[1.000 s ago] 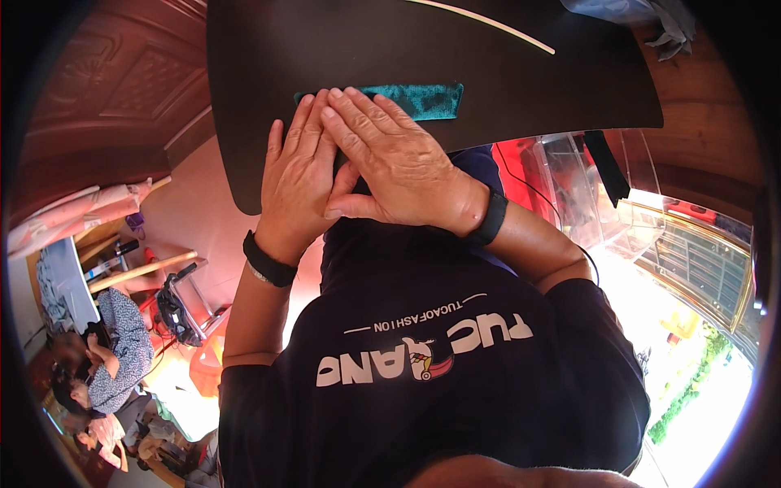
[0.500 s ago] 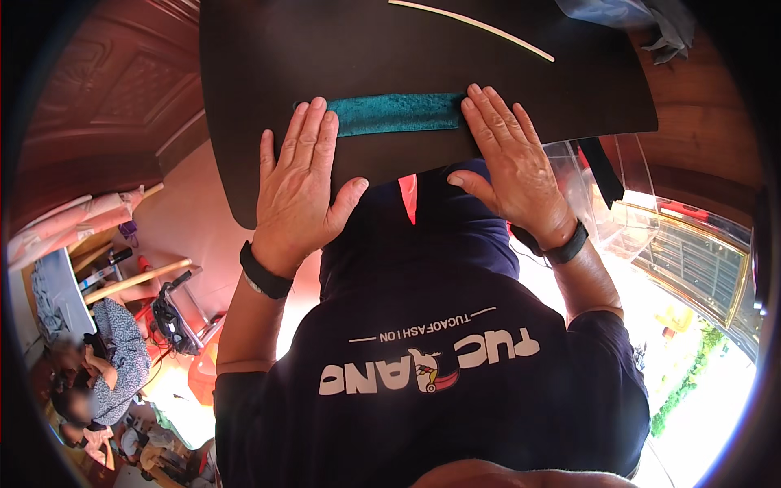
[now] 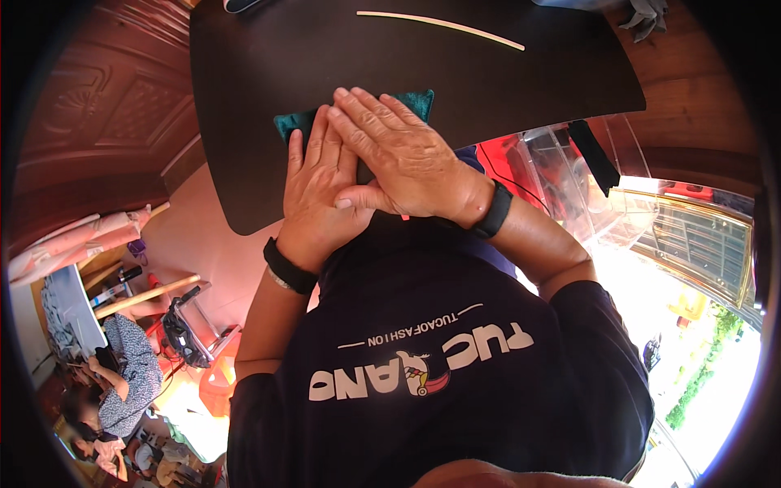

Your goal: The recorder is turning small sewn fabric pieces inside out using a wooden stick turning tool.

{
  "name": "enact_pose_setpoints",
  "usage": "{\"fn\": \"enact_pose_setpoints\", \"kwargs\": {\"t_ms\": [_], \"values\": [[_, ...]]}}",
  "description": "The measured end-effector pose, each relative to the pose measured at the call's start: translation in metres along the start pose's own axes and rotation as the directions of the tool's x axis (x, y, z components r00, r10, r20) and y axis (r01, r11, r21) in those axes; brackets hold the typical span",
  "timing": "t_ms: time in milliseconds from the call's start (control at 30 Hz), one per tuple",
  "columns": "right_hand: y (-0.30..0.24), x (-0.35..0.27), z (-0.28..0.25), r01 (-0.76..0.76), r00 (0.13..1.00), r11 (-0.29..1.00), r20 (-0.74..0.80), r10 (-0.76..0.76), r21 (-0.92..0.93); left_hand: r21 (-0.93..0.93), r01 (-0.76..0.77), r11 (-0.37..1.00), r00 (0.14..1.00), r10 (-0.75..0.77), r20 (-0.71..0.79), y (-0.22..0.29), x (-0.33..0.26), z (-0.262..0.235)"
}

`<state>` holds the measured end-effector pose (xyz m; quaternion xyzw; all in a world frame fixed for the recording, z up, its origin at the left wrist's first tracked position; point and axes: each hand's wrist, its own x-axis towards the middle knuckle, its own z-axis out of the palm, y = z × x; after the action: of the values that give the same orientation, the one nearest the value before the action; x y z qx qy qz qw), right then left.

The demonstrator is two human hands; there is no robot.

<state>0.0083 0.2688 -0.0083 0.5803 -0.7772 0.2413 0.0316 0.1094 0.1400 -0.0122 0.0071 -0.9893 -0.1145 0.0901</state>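
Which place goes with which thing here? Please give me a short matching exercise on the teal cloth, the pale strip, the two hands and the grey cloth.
Things:
1. teal cloth
2. pale strip
3. right hand
4. grey cloth

Places:
A. at the far right corner of the black tabletop
B. lying bare on the far part of the tabletop
C. partly on top of the left hand
D. pressed flat under both hands

Pairs: 1-D, 2-B, 3-C, 4-A
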Motion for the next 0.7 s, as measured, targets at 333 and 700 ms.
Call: {"fn": "enact_pose_setpoints", "kwargs": {"t_ms": [333,700], "values": [[0.011,-0.017,-0.018,-0.025,0.992,0.988,0.118,0.043,-0.149,0.03,0.065,0.997,0.996,-0.067,0.063,-0.023,-0.017,-0.02],[0.022,-0.024,-0.02,0.006,0.988,0.978,0.152,0.027,-0.209,-0.03,0.004,1.0,0.999,-0.005,-0.036,-0.037,-0.018,-0.023]]}}
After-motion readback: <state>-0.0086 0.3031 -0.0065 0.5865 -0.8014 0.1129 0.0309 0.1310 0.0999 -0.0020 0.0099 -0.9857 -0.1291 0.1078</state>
